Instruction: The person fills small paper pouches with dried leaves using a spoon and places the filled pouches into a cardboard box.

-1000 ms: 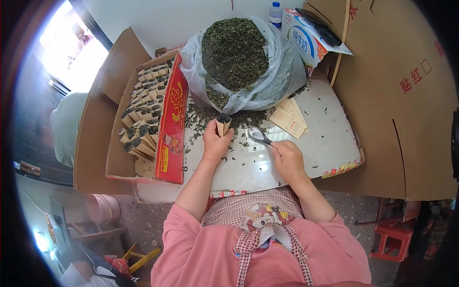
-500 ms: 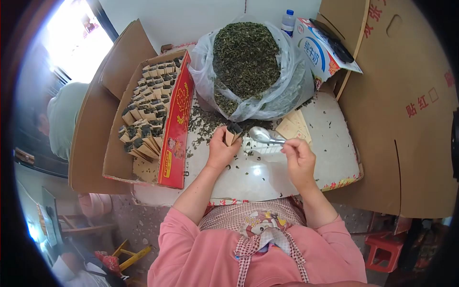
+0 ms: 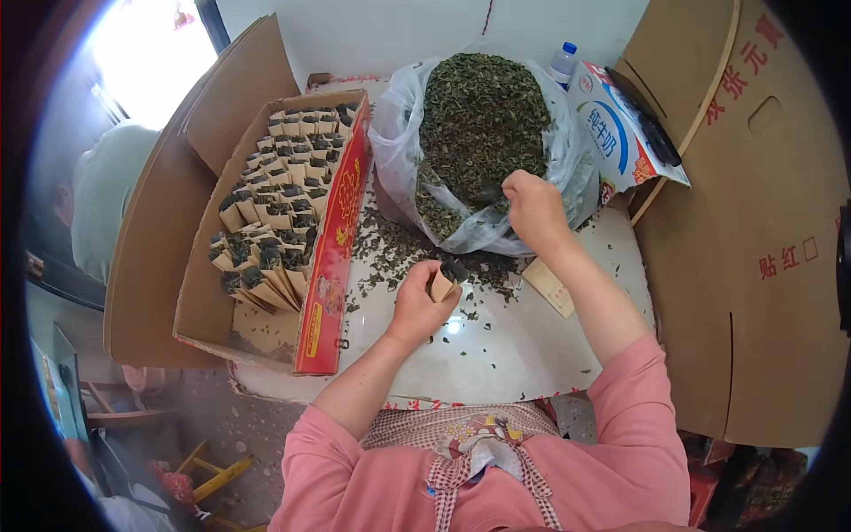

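Observation:
My left hand (image 3: pixel 420 306) grips a small paper packet (image 3: pixel 443 284) with dark leaves showing at its open top, held over the table just below the plastic bag (image 3: pixel 396 133). Dried leaves (image 3: pixel 483 115) fill that bag. Over its front right part, my right hand (image 3: pixel 534 208) is closed on the spoon, whose bowl (image 3: pixel 490 191) is dark and hard to make out against the leaves. At the left, a red-sided cardboard box (image 3: pixel 335 257) holds rows of filled packets (image 3: pixel 288 191). Flat paper packets (image 3: pixel 550 285) lie under my right forearm.
Loose leaves (image 3: pixel 390 253) are scattered on the white table (image 3: pixel 425 372). Behind at the right stand a bottle (image 3: pixel 563 64) and a milk carton (image 3: pixel 612 133) with a dark object on it. Tall cardboard (image 3: pixel 780 337) flanks both sides. Beyond the left cardboard is another person (image 3: pixel 111 195).
My right hand has moved up from over the table to the leaves in the bag, with the spoon. The view has shifted; my left hand still holds its packet below the bag.

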### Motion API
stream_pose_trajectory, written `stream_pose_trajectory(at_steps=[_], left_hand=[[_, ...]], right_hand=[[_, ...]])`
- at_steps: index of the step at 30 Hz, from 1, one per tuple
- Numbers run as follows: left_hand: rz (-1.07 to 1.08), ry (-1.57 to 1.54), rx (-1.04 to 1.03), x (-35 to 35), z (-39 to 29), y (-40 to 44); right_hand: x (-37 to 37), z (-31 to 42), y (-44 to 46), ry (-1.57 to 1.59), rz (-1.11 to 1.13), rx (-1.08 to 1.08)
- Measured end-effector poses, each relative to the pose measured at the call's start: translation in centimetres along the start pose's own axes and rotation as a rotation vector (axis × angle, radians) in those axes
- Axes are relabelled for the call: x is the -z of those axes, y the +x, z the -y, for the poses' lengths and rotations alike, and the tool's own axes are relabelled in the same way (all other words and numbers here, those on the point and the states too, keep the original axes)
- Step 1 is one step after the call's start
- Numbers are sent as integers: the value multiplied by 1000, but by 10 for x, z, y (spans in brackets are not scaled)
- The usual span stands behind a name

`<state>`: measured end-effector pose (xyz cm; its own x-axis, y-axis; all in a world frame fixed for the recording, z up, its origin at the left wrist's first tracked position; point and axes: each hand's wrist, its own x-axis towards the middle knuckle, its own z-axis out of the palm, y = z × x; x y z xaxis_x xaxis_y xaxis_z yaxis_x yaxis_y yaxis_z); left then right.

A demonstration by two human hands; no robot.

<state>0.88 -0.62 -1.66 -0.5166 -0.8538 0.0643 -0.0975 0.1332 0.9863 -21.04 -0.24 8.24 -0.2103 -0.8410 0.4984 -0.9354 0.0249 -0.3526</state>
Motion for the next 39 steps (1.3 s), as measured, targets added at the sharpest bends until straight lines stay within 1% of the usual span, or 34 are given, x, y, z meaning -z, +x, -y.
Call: stream_pose_trajectory(at_steps=[1,5,7,8,10,14,17,19,20,22,24,26,28,29,31,32,34,35,37,38,39], left_hand=[[5,-37,12,0,0,0],[23,-83,55,1,-3,0],[28,-110,56,1,-3,0],[27,-137,52,1,-3,0],[25,-148,44,1,-3,0],[10,-191,53,0,-1,-1],[14,-168,43,0,-1,-1],[9,-145,50,0,0,0],[19,-161,43,0,1,0],[35,-175,36,0,-2,1],[48,-187,77,-1,-7,1],[55,-153,62,-1,-5,2],[59,-122,45,-1,-7,3],[70,-116,68,0,-10,3],[80,-110,90,2,-15,3],[106,-83,100,3,-16,3],[133,-55,111,3,-13,4],[112,-75,105,2,-7,4],[91,-94,100,2,-5,5],[97,-84,89,3,-5,5],[103,-74,78,3,-6,5]], right_hand=[[-5,2,1,136,-56,-101],[-11,2,-2,183,-94,-184],[-7,0,-4,394,-90,-388],[-5,-1,-6,393,-90,-391],[0,-4,-10,513,-104,-450],[8,-15,-26,604,-104,-437],[23,-8,-44,695,-65,-404],[38,3,-56,810,31,-453],[43,5,-62,812,32,-455],[50,8,-71,860,98,-353],[55,11,-76,860,112,-331],[56,13,-78,857,127,-307],[57,13,-78,705,128,-136],[58,16,-78,703,128,-136],[60,23,-78,525,119,-37],[58,24,-77,526,119,-37],[57,26,-76,321,-31,316],[58,27,-76,322,-31,315],[61,30,-76,217,-22,521],[62,32,-76,219,-21,521],[64,34,-75,186,-18,608]])
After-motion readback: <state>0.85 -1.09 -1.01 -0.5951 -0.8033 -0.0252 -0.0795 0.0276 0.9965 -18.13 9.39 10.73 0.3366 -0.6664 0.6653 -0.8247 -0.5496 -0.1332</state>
